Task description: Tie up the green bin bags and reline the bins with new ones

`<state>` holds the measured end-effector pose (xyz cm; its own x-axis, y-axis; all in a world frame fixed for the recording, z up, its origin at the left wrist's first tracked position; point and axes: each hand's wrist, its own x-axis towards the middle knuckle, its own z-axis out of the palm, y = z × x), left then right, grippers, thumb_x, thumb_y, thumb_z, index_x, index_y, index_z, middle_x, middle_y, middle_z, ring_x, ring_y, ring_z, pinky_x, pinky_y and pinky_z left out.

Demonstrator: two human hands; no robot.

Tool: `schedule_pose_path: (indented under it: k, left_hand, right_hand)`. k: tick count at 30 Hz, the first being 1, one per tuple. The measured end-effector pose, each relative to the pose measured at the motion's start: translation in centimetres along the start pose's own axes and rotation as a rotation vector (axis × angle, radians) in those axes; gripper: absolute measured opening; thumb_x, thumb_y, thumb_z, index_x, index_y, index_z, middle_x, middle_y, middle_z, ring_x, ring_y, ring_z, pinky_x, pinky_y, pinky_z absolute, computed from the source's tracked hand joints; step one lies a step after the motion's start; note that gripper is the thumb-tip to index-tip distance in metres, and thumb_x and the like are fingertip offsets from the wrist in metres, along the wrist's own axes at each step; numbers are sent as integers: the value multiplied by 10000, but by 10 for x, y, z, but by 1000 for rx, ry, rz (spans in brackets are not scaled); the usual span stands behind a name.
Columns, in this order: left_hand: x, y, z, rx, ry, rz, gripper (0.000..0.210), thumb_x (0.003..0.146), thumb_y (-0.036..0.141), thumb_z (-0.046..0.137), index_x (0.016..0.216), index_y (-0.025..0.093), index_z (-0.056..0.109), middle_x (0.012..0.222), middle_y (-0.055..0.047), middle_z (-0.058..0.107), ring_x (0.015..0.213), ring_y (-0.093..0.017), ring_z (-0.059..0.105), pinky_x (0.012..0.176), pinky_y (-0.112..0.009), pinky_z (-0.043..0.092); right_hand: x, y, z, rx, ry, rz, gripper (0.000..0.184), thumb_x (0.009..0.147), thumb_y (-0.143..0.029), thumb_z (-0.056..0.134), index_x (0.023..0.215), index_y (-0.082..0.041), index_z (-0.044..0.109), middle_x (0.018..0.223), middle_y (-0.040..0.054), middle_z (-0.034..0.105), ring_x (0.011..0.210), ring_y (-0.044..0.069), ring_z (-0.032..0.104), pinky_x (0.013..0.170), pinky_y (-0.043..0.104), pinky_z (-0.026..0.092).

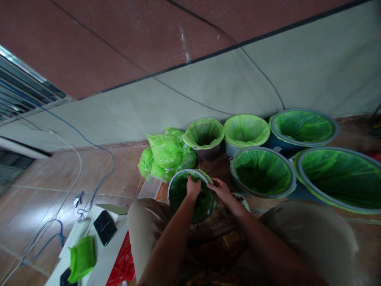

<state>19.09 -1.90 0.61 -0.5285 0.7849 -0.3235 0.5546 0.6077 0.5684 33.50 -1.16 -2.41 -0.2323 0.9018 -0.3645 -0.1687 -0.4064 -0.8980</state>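
Between my knees stands a small round bin (170, 194) with a grey rim and a green bin liner (205, 200) inside it. My left hand (194, 188) reaches over the bin's opening, its fingers curled; whatever they hold is hidden. At the right side of the rim, my right hand (220, 190) pinches the liner's edge, which folds over the outside there. Just left of the bin lies a clear plastic box (149, 187) with an orange label. Behind it are several tied, puffed-up green bags (166, 151).
Several lined bins stand along the wall, including a dark bin (208, 153) and a large blue bin (306, 198). At lower left, a white surface (108, 238) holds a black phone-like device (105, 227) and folded green bags (82, 258). A blue cable (99, 182) crosses the floor.
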Motion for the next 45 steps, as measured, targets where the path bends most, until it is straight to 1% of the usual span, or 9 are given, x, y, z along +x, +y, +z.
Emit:
schedule_pose_path:
  k: [5,12,20,24,28,35,38,41,45]
  left_hand:
    - [8,1,1,136,-26,5,245,871,172,491,918,140,729,1012,-138,738,964,-220,690,817,-256,476]
    - [2,-8,3,236,-40,11,272,882,187,472,919,137,736,1000,-150,739,953,-238,691,780,-261,464]
    - [2,-10,1,230,-43,42,254,896,231,498,889,132,732,977,-159,736,933,-249,691,774,-275,463]
    - [-1,-4,-1,191,-4,59,272,902,242,496,1056,135,693,1073,-152,716,1001,-250,674,834,-290,471]
    - [-18,2,3,119,97,117,392,891,273,523,1240,104,581,1212,-183,642,1102,-255,628,922,-326,472]
    - [-75,-14,1,113,-90,409,343,849,314,573,1138,140,631,1097,-139,666,992,-226,643,910,-343,503]
    - [-81,-23,-9,158,-148,359,312,834,241,555,1111,141,657,1084,-137,684,1006,-230,644,937,-336,484]
    - [-68,-28,-14,78,-233,236,328,873,175,445,1104,143,676,1114,-124,696,1053,-209,637,983,-312,447]
    - [-43,-32,-14,-18,-478,153,349,807,121,500,1098,117,692,1086,-111,717,1033,-212,635,961,-314,460]
  right_hand:
    - [1,1,-3,-77,7,-9,454,594,-394,798,979,-181,686,968,62,725,901,223,655,852,343,484]
    - [1,1,-2,-98,-35,-5,556,594,-440,780,1063,-168,655,1061,93,717,949,240,663,856,347,497]
    - [4,-1,-7,-302,60,-37,466,623,-467,718,951,-135,718,916,102,741,827,245,667,770,346,490]
    - [7,-2,-11,-336,172,-2,465,584,-471,714,887,-119,732,789,87,730,714,233,645,685,333,470]
    - [6,-1,-11,-164,240,71,398,540,-453,742,790,-144,710,721,56,709,693,218,631,663,312,456]
    - [1,2,-4,-27,227,98,352,579,-521,698,688,-187,676,665,41,688,735,212,619,677,308,439]
    - [2,2,-1,41,220,123,327,547,-489,725,678,-194,668,667,34,686,728,207,615,673,307,441]
    - [2,0,4,181,199,177,287,516,-415,752,679,-199,658,672,17,683,683,187,604,648,297,449]
    - [0,-6,10,290,138,227,276,504,-356,778,691,-197,652,683,5,682,687,176,606,639,287,461]
